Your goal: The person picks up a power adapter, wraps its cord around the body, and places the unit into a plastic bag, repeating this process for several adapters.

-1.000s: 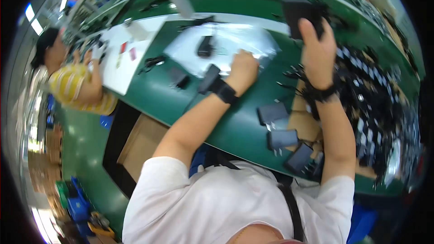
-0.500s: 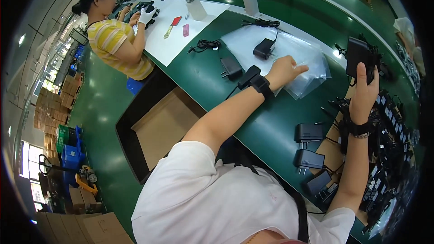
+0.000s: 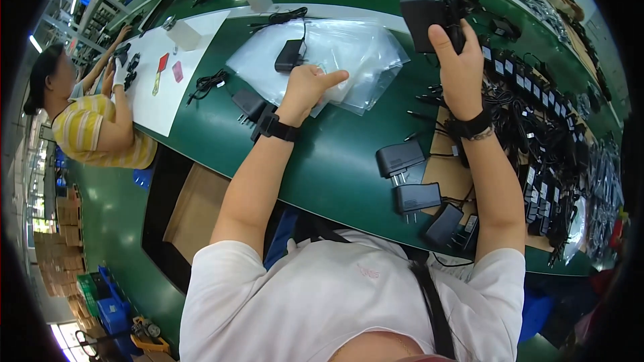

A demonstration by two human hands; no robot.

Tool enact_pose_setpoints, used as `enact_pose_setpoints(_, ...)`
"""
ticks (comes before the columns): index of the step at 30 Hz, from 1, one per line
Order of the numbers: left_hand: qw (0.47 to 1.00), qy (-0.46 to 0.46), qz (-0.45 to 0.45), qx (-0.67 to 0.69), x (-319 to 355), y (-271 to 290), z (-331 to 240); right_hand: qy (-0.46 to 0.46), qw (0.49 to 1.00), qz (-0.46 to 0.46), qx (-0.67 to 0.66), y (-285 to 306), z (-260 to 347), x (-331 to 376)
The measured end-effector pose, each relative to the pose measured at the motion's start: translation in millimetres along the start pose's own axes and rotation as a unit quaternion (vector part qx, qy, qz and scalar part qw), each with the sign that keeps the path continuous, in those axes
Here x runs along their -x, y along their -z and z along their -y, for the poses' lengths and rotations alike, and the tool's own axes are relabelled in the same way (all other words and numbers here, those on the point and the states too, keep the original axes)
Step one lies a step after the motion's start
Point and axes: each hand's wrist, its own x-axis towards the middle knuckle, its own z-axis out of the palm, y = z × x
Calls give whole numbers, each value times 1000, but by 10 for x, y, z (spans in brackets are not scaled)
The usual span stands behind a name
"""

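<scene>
In my raised right hand (image 3: 459,70), a black power adapter (image 3: 420,21) with its bundled cable (image 3: 456,3) is gripped. My left hand (image 3: 305,94) is over a stack of clear plastic bags (image 3: 372,60), its thumb stretched out and its other fingers curled on a bag. Just beyond that hand, a second adapter (image 3: 289,55) rests on the bags, its cord running to the far edge. Another adapter with prongs (image 3: 249,103) lies beside my left wrist, partly hidden by the black wristband (image 3: 278,127).
Several adapters (image 3: 417,198) lie on the bench near my right forearm, with piled cables and adapters (image 3: 537,134) farther right. A coiled cable (image 3: 206,85) is at left. A person in yellow stripes (image 3: 94,127) works beside a white sheet (image 3: 151,94); a black-walled box (image 3: 191,208) stands below the bench.
My view has turned right, so the bench appears farther left. The adapter stays in my raised right hand, and my left hand remains at the bags with its thumb out.
</scene>
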Motion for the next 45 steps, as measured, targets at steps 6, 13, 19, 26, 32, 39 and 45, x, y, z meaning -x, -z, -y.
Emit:
enact_pose_setpoints(6, 994, -29, 18, 108, -67, -85, -5, -28, 998, 13, -49, -23, -200, 0)
enact_pose_setpoints(13, 981, -153, -26, -112, -85, -170, -139, -200, 924, 95, -312, -145, -183, 39)
enact_pose_setpoints(19, 971, -228, 50, -56, 103, -476, -108, -343, 815, 144, -444, -328, -466, 119)
enact_pose_setpoints(26, 980, -86, -48, 173, 52, -125, -168, -181, 963, 148, -132, -379, -463, 141)
enact_pose_setpoints(32, 971, -138, -14, 197, 117, -97, -216, 170, 906, 269, 278, -536, -339, 403)
enact_pose_setpoints(39, 913, -385, -124, -56, 267, -293, -141, 158, 860, 263, 409, -578, -309, 474)
enact_pose_setpoints(45, 881, -457, -113, -57, 384, -328, -222, -159, 907, 336, 199, -536, -120, 198)
